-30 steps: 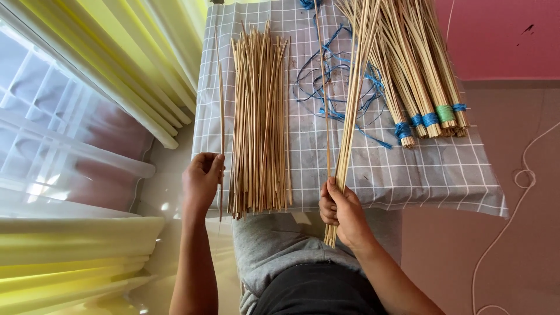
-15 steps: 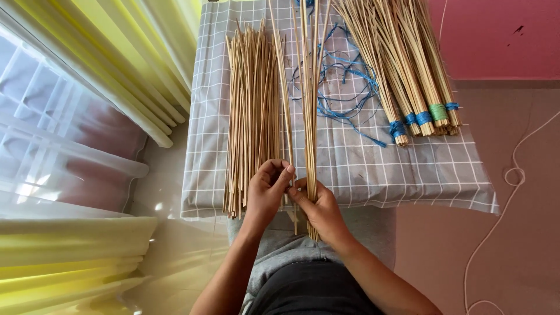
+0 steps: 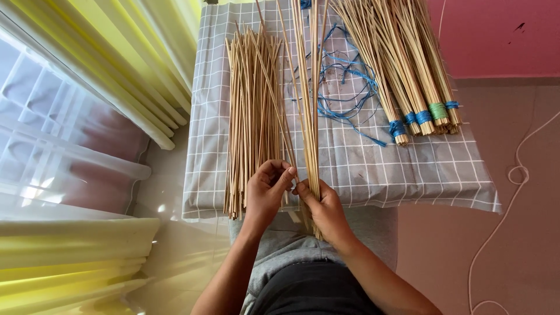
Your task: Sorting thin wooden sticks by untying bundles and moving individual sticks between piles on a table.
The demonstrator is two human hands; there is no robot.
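Observation:
My right hand grips a thin bundle of long tan sticks that reaches away over the grey checked cloth. Beside it, my left hand pinches a single stick out of that bundle, its fingertips touching the right hand. To the left lies a loose pile of the same sticks, laid lengthwise. At the far right sit several tied stick bundles, bound with blue and green string. Loose blue string lies tangled between the held bundle and the tied ones.
Yellow curtain folds and a clear plastic box stand at the left. A pink wall rises at the back right. A white cord trails over the floor on the right. My lap in grey cloth is below.
My left hand left the loose pile's left side and came to the right hand. The held bundle swung from leaning right to nearly straight, and the left fingers now pinch one stick.

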